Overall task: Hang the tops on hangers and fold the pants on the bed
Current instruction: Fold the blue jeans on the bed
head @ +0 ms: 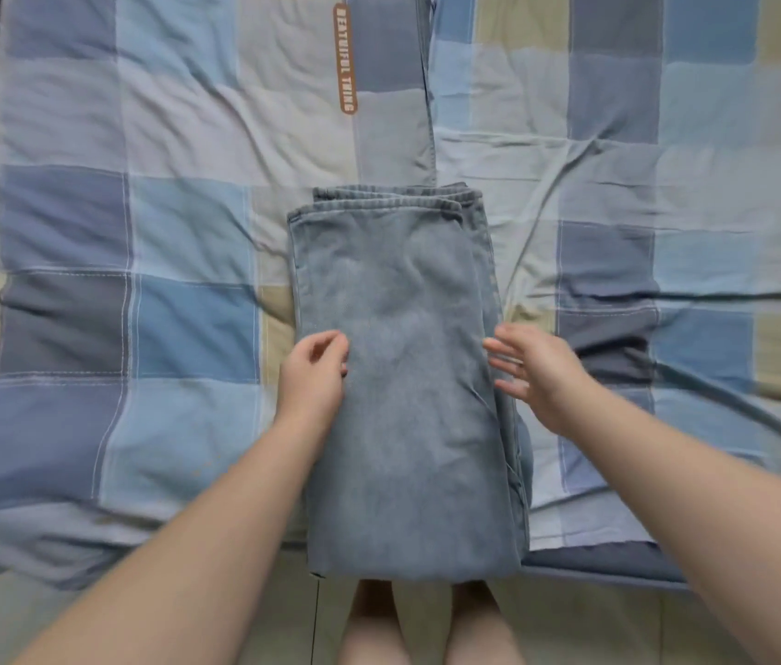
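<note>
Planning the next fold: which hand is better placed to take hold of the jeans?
Probably left: the left hand has curled fingers on the jeans at their left edge; the right hand is open beside the right edge.

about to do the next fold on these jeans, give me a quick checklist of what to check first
1. Jeans lying flat with legs stacked: ok.
2. Hems at the far end even: not ok, the layers are staggered.
3. Near end supported by the bed: not ok, it hangs over the edge.
4. Left hand gripping the left edge: cannot tell, fingers are curled there.
5. Right hand gripping the right edge: not ok, fingers are straight beside it.
</note>
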Motion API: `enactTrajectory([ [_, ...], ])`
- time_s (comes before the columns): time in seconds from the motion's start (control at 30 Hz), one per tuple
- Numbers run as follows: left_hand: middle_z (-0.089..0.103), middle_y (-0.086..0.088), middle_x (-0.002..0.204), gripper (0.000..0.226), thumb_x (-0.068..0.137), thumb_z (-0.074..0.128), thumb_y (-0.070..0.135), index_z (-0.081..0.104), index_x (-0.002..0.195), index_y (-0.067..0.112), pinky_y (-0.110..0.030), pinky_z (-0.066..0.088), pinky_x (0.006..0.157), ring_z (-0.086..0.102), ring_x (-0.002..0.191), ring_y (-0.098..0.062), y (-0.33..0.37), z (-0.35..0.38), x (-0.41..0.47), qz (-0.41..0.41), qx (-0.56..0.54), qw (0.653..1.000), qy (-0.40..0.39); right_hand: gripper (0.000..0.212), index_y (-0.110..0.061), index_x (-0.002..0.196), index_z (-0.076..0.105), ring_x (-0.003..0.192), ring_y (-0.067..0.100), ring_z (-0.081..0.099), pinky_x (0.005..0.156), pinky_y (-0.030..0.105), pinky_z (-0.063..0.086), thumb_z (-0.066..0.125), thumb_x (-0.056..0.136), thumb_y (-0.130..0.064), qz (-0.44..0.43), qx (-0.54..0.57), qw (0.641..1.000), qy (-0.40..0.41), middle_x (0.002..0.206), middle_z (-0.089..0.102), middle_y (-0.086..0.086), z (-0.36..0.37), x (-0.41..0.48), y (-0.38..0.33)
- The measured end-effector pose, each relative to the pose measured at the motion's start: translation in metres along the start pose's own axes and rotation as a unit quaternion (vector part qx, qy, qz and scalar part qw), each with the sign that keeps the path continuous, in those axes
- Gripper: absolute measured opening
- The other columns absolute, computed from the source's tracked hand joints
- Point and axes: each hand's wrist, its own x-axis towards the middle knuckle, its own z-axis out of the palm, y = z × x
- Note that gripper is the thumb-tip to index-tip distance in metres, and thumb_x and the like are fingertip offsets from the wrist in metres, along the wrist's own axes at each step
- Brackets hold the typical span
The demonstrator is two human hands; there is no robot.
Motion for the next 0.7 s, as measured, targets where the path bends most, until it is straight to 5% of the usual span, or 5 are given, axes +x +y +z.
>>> enactTrajectory([
  [0.07,0.068,-0.001,0.108,0.018,0.094,0.068,0.022,0.064,0.112,0.018,-0.028,0.048,0.085,0.063,0.097,-0.016,-0.038,-0.015,-0.021,0.050,0.079,0.994,0.051,0.020,-0.019,0.115,0.066,0.113,0.024,0.063,0.083,0.033,0.046,0.065,0.095,-0.021,-0.016,-0.045,0.997,0.056,0.119,0.069,0.005,-0.011,-0.010,0.036],
  [0.17,0.064,-0.001,0.120,0.044,0.086,0.077,0.025,0.056,0.124,0.018,-0.036,0.051,0.095,0.063,0.107,-0.019,-0.092,-0.035,-0.058,0.004,0.130,0.989,0.069,0.035,-0.015,0.127,0.063,0.104,0.019,0.056,0.084,0.032,0.041,0.067,0.094,-0.023,0.002,-0.103,0.990,0.099,0.130,0.063,0.004,-0.028,-0.025,0.088],
  [0.33,0.068,-0.006,0.115,0.048,0.077,0.084,0.034,0.055,0.111,0.018,-0.039,0.053,0.087,0.065,0.103,-0.026,-0.147,-0.047,-0.093,-0.023,0.246,0.968,0.032,0.080,-0.017,0.156,0.028,0.124,0.024,0.052,0.101,0.037,0.043,0.073,0.090,-0.027,0.062,-0.130,0.988,0.062,0.152,0.044,0.008,-0.043,-0.036,0.157],
  [0.53,0.069,0.002,0.121,0.066,0.070,0.090,0.042,0.062,0.124,0.016,-0.038,0.053,0.096,0.065,0.111,-0.020,-0.140,-0.055,-0.066,-0.053,0.252,0.965,-0.056,0.087,-0.015,0.150,0.035,0.117,0.023,0.057,0.099,0.039,0.048,0.084,0.079,-0.031,0.090,-0.137,0.987,-0.001,0.143,0.053,0.005,-0.049,-0.033,0.199],
  [0.7,0.067,0.025,0.089,0.043,0.069,0.092,0.031,0.067,0.104,0.028,-0.010,0.049,0.061,0.066,0.082,0.006,-0.146,-0.053,-0.065,-0.087,0.184,0.970,-0.135,0.072,-0.010,0.134,0.056,0.106,0.026,0.068,0.090,0.043,0.058,0.087,0.074,-0.037,0.114,-0.156,0.981,-0.016,0.125,0.067,0.008,-0.059,-0.033,0.195],
])
